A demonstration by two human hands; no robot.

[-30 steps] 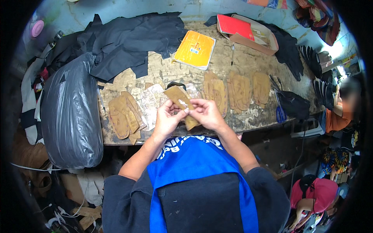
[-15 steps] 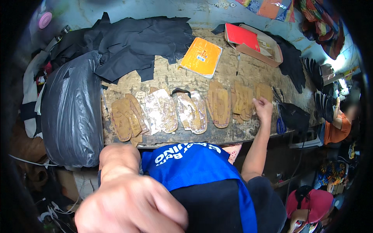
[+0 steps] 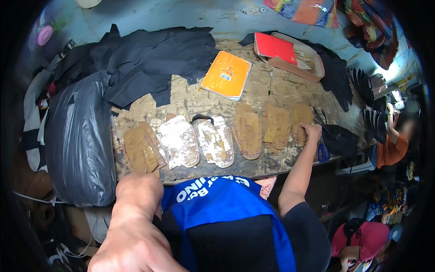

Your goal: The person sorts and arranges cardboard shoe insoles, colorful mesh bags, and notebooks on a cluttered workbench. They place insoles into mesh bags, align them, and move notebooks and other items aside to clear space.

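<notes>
Several small stacks of tan, sole-shaped pieces lie in a row along the near part of the worn wooden table [image 3: 186, 97]. My right hand [image 3: 311, 131] is at the rightmost tan stack [image 3: 300, 119], its fingers curled and closed on the near right edge. Next to it on the left lies another tan stack [image 3: 277, 127]. Two stacks toward the left have a shiny surface, one a broad shiny stack [image 3: 178, 141], the other a narrower shiny stack [image 3: 215, 141] with a dark curved strip above it. My left hand [image 3: 131, 249] is raised close to the camera, elbow by the table edge, fingers out of sight.
A full grey plastic bag [image 3: 80, 145] stands at the left. Black sheet material [image 3: 158, 54] covers the back left. Behind the stacks lie an orange notebook [image 3: 226, 75], a pen [image 3: 270, 84] and an open box [image 3: 312, 68]. Blue-handled scissors [image 3: 322, 153] and a black pouch [image 3: 340, 138] sit right.
My right hand has come down onto the near right edge of the rightmost stack. My left hand has shifted lower, taking its fingers out of view. The whole view has tilted slightly.
</notes>
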